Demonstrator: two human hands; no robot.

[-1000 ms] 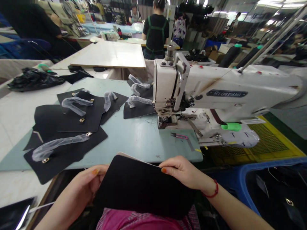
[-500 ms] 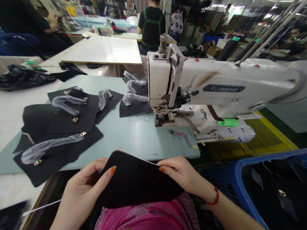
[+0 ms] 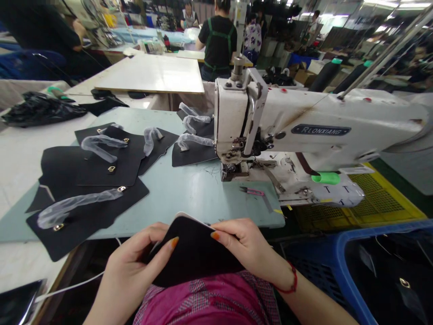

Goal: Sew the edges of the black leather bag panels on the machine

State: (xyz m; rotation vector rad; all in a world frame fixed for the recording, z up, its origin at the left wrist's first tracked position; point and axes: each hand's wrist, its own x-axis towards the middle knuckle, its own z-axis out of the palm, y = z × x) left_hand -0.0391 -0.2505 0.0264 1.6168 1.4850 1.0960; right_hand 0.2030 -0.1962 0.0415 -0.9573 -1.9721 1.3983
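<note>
Between my two hands I hold a black leather-like panel (image 3: 199, 255) with a pale edge, tilted above my lap. My left hand (image 3: 142, 257) pinches its left side, thumb on the near face. My right hand (image 3: 241, 239) grips the upper right edge, also with the thumb in front; the fingers behind the panel are hidden. Beyond them stands a white sewing machine (image 3: 287, 113) on a pale green table (image 3: 189, 198). Pink-handled thread snips (image 3: 252, 191) lie in front of the machine.
Black panels (image 3: 84, 214) with gold buckles and plastic-wrapped straps (image 3: 81, 203) lie on the left. A blue basket (image 3: 338, 253) at right holds more black pieces. A yellow crate (image 3: 382, 194) sits behind it. A phone (image 3: 20, 302) with a white cable lies lower left. Several people are beyond.
My right hand has moved left along the panel's edge, closer to my left hand. The left hand and panel have shifted slightly right. The whole view has shifted a little.
</note>
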